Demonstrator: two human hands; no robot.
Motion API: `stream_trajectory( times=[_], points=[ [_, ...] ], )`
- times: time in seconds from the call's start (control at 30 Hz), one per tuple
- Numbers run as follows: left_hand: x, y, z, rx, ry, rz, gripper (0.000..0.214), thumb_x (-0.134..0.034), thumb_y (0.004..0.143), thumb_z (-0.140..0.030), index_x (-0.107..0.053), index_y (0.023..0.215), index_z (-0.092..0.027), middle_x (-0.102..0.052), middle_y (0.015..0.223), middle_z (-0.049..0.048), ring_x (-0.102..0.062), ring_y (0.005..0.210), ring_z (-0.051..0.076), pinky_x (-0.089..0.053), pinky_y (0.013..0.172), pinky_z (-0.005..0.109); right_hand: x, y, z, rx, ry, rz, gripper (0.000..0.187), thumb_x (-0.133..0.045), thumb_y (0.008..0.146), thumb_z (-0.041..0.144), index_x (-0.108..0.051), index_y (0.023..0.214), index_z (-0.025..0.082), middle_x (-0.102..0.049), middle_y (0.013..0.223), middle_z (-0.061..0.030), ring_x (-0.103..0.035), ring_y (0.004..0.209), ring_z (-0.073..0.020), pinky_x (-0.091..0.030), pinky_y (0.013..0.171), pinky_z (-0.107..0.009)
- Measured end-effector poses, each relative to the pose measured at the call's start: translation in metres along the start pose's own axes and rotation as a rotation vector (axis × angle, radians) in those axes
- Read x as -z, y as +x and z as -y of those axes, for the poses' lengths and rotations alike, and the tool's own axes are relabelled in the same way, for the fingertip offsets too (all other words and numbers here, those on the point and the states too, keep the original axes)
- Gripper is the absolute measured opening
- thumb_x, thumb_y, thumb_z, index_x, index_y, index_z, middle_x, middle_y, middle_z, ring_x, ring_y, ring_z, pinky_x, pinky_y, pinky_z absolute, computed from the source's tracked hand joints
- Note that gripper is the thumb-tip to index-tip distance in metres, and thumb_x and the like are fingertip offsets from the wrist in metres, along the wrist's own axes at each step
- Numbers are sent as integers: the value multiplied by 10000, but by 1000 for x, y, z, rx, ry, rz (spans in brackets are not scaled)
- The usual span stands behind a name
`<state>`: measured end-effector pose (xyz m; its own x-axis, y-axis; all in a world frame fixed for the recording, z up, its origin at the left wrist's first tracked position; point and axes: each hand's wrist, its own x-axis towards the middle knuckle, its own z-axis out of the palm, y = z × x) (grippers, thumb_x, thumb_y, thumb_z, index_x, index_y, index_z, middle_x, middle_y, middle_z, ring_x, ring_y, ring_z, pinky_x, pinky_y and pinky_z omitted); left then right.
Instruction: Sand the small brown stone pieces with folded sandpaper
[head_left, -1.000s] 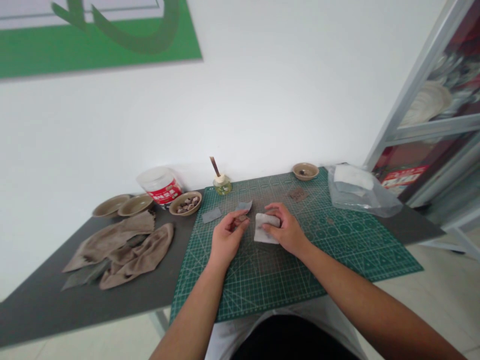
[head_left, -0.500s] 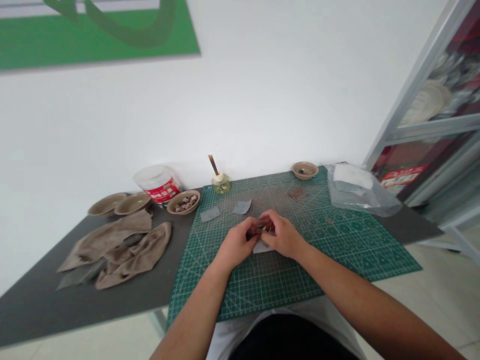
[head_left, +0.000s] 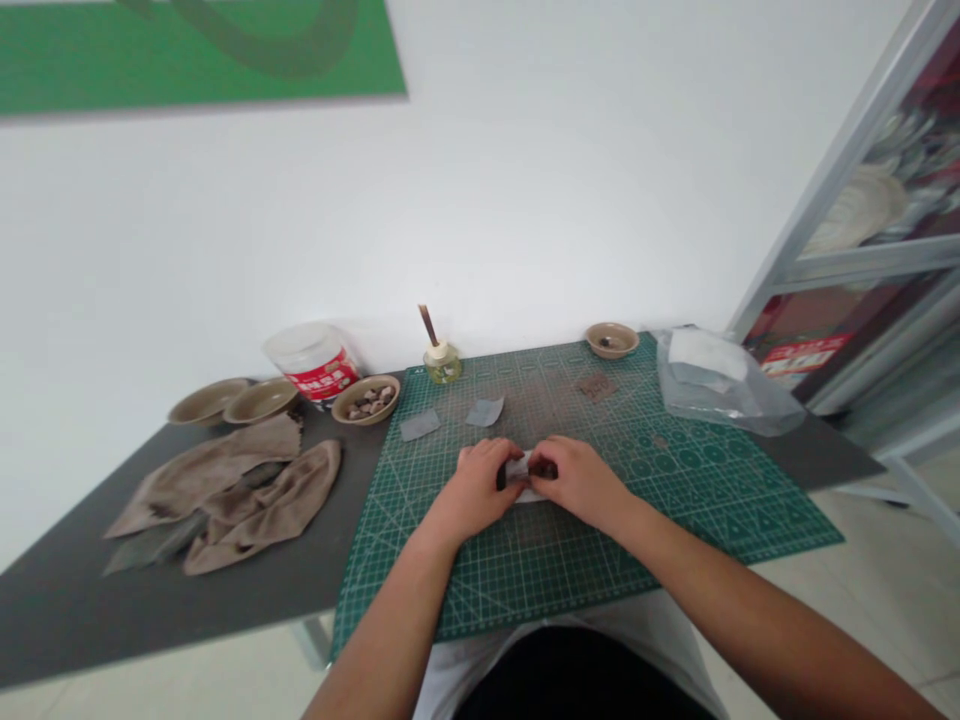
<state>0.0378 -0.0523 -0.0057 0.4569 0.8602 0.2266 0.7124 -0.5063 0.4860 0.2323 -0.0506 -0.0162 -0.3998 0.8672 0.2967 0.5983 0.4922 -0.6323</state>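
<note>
Between my two hands is a small whitish sheet [head_left: 517,468], low over the green cutting mat [head_left: 450,590]. The fingers of my left hand [head_left: 480,487] are curled, with thumb and fingertips closed at the sheet's left side. My right hand [head_left: 581,480] pinches at its right side. Part of the sheet stands up between the fingers, and a pale part lies flat beneath. Whether a small dark thing sits inside it is hidden by my fingers. Beyond my hands lie two greyish square sheets, a flat one [head_left: 421,425] and one with a curled edge [head_left: 485,411].
At the left are a bowl of brownish lumps [head_left: 366,401], a red-labelled plastic tub [head_left: 322,375], two bowls and crumpled brown cloths [head_left: 262,500]. A reed diffuser [head_left: 442,362] stands by the wall. A small bowl [head_left: 612,341], brown crumbs [head_left: 597,387] and a plastic bag [head_left: 724,385] are at the right.
My fingertips, nearly meeting before, are now further apart, with the whitish sheet showing raised between them. My right hand has shifted slightly right. The view has tilted a little.
</note>
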Motion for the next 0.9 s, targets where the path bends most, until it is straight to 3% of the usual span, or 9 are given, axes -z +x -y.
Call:
stream_trajectory(
  times=[0.1, 0.23, 0.4, 0.7, 0.9],
  points=[
    [1, -1, -1, -21, 16, -10, 232, -613, 818, -215, -616, 1050, -226, -650, 1043, 60, -575, 1042, 265, -363, 924, 415, -5, -7, -2, 38, -86, -44, 31, -706, 820, 222, -698, 844, 204, -624, 867, -35, -584, 848, -188, -444, 782, -312],
    [1, -2, 2, -44, 3, 14, 307, -541, 831, -119, -622, 1093, -257, -680, 1071, 42, -588, 1064, 255, -335, 955, 425, -13, -8, -3, 43, -196, -79, 107, -672, 873, 314, -707, 863, 213, -613, 873, -49, -564, 883, -214, -429, 832, -366],
    [0, -1, 8, 6, -51, 1, 424, -528, 796, -56, -594, 1148, -283, -719, 1029, 16, -631, 1009, 234, -312, 985, 443, -17, -6, 0, 43, -173, -87, 46, -660, 870, 207, -685, 905, 187, -640, 908, -54, -570, 904, -206, -439, 836, -338],
    [2, -3, 6, 20, -70, -19, 290, -563, 808, -124, -619, 1053, -269, -718, 996, 23, -637, 986, 241, -329, 979, 450, -14, -8, -2, 90, -240, -69, 102, -645, 890, 254, -682, 806, 209, -679, 864, -43, -552, 864, -215, -417, 824, -368],
    [1, -3, 5, 26, -57, -18, 326, -577, 750, -89, -621, 1027, -253, -709, 999, 34, -618, 999, 257, -331, 979, 453, -14, -7, 0, 157, -218, -28, 102, -647, 886, 215, -682, 790, 207, -691, 838, -37, -562, 852, -210, -418, 832, -360]
  ],
)
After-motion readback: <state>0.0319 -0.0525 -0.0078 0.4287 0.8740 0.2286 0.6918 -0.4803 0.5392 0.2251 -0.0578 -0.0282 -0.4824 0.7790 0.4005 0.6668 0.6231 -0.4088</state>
